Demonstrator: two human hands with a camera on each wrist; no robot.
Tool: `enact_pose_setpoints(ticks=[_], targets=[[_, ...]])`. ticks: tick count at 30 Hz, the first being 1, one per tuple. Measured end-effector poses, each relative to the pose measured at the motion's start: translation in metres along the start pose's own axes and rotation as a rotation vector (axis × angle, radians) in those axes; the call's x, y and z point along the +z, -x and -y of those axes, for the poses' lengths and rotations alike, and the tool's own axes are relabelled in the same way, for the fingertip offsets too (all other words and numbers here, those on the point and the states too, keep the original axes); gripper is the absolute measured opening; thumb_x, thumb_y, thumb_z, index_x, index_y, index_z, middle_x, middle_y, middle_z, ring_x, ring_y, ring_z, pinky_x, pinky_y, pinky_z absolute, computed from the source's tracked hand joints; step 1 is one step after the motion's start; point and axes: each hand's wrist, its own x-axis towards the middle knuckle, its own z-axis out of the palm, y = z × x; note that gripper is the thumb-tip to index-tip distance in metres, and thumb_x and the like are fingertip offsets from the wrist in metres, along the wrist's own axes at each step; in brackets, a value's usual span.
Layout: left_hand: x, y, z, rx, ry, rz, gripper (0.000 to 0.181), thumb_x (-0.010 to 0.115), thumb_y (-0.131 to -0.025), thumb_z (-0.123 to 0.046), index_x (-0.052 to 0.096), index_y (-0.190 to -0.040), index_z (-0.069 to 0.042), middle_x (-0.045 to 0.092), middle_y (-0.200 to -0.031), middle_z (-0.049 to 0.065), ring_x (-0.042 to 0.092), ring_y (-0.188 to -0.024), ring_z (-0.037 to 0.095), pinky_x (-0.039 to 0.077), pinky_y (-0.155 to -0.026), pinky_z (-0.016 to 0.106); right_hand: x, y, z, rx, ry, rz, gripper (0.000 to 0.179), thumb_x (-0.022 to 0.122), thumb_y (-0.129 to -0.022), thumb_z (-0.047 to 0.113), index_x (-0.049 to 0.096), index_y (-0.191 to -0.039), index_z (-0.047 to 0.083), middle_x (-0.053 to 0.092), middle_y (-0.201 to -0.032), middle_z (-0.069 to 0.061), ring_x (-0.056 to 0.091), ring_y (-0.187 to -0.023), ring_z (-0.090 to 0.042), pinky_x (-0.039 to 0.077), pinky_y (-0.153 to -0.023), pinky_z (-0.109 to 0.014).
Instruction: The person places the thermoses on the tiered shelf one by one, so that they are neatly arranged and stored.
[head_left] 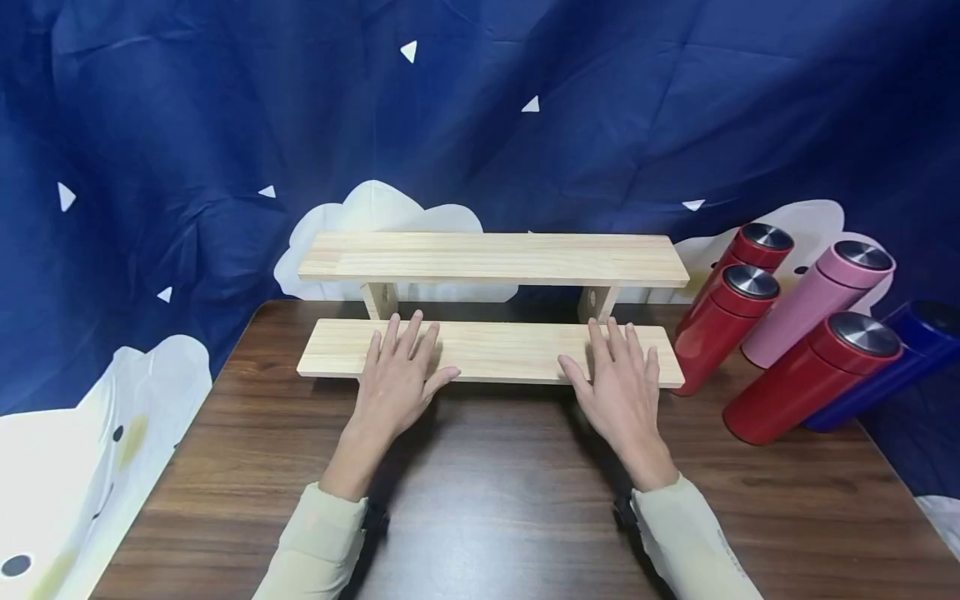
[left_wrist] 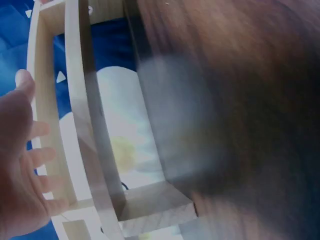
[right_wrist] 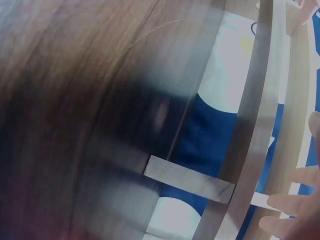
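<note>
- Nearest my head camera are two pale sleeves (head_left: 318,542), coming in from the bottom edge, with a dark device (head_left: 375,518) at each wrist.
- I see the left hand (head_left: 399,375) palm down, fingers straight and slightly spread, thumb out to the side, gripping nothing. It is over the left part of the lower board (head_left: 502,354); I can't tell whether it touches the wood.
- The right hand (head_left: 618,383) matches it over the right part of that board, fingers extended, thumb pointing inward, holding nothing.
- That board is the front step of a wooden rack, which sits at the back of the table (head_left: 495,517).
- Behind and higher I have the upper board (head_left: 495,258), with two wooden supports (head_left: 597,302) showing beneath it.
- Just beside the rack's right end stands a red bottle (head_left: 723,333); around it are two more red ones (head_left: 802,387), a pink bottle (head_left: 810,312) and a blue bottle (head_left: 862,383).
- Beyond it all hangs a blue cloth (head_left: 465,125) with white shapes.
</note>
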Motion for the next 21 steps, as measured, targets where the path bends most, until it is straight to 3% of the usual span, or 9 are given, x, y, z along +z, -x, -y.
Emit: enact_pose_setpoints(ticks=[3, 10, 12, 17, 21], targets=[[0.002, 0.001, 0.005, 0.029, 0.040, -0.077, 0.075, 0.046, -0.101, -0.062, 0.038, -0.158, -0.014, 0.026, -0.165, 0.012, 0.013, -0.153, 0.037, 0.016, -0.122, 0.056, -0.002, 0.001, -0.005, 0.011, -0.071, -0.068, 0.072, 0.059, -0.099, 0.050, 0.044, -0.152, 0.004, 0.039, -0.155, -0.025, 0.029, -0.144, -0.046, 0.020, -0.114, -0.069], [0.008, 0.006, 0.020, 0.061, 0.199, -0.360, 0.061, 0.069, -0.096, -0.041, 0.055, -0.146, -0.009, 0.051, -0.146, 0.020, 0.045, -0.135, 0.041, 0.041, -0.104, 0.060, -0.016, 0.003, -0.015, 0.090, -0.304, -0.261, 0.063, 0.068, -0.096, 0.034, 0.050, -0.149, 0.006, 0.051, -0.147, -0.021, 0.046, -0.133, -0.043, 0.037, -0.105, -0.062], [0.009, 0.008, 0.023, 0.048, 0.242, -0.395, 0.057, 0.070, -0.096, -0.037, 0.057, -0.143, -0.008, 0.053, -0.142, 0.020, 0.048, -0.131, 0.040, 0.042, -0.102, 0.060, -0.020, 0.004, -0.017, 0.127, -0.365, -0.305, 0.060, 0.069, -0.095, 0.031, 0.051, -0.148, 0.008, 0.054, -0.144, -0.020, 0.048, -0.130, -0.041, 0.039, -0.103, -0.062], [0.012, 0.012, 0.031, -0.012, 0.307, -0.410, 0.054, 0.069, -0.096, -0.037, 0.059, -0.141, -0.009, 0.056, -0.140, 0.016, 0.049, -0.129, 0.038, 0.041, -0.103, 0.057, -0.030, 0.007, -0.023, 0.188, -0.488, -0.404, 0.052, 0.071, -0.095, 0.021, 0.057, -0.143, 0.006, 0.060, -0.137, -0.015, 0.054, -0.126, -0.033, 0.046, -0.101, -0.057], [0.012, 0.014, 0.037, -0.051, 0.333, -0.469, 0.048, 0.072, -0.095, -0.034, 0.065, -0.133, -0.006, 0.060, -0.133, 0.017, 0.053, -0.120, 0.040, 0.044, -0.098, 0.056, -0.036, 0.010, -0.025, 0.219, -0.522, -0.471, 0.046, 0.073, -0.093, 0.016, 0.061, -0.136, 0.005, 0.065, -0.131, -0.010, 0.061, -0.118, -0.025, 0.052, -0.099, -0.040]])
